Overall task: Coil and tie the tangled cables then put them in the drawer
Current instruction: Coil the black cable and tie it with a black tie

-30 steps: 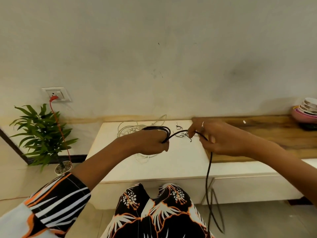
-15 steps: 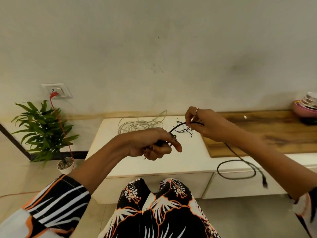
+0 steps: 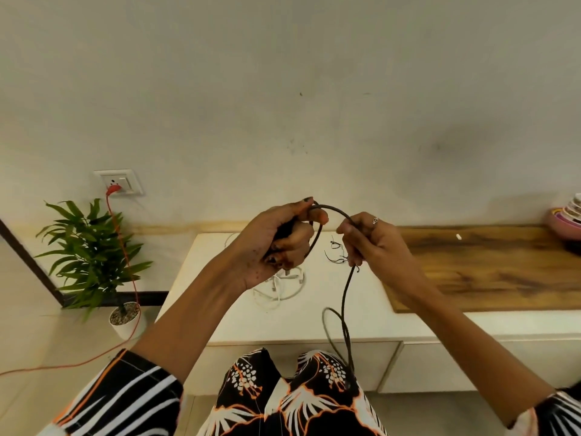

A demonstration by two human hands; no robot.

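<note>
White cabinet (image 3: 201, 313) bears white cables (image 3: 276, 291); both hands' grip pinches black cable (image 3: 345, 297).

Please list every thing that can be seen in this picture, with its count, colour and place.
black cable: one, black, held between both hands, rest hanging down to the lap
white cables: a tangle, white, on the cabinet under the left hand
thin ties: a few, black, on the cabinet
cabinet: one, cream, against the wall
wooden board: one, brown, right part of the cabinet top
bowls: a stack, pink and white, far right
plant: one, green, white pot, floor left
socket: one, white, wall
orange cord: one, plugged in the socket
left hand: grips coiled cable
right hand: pinches cable
</note>
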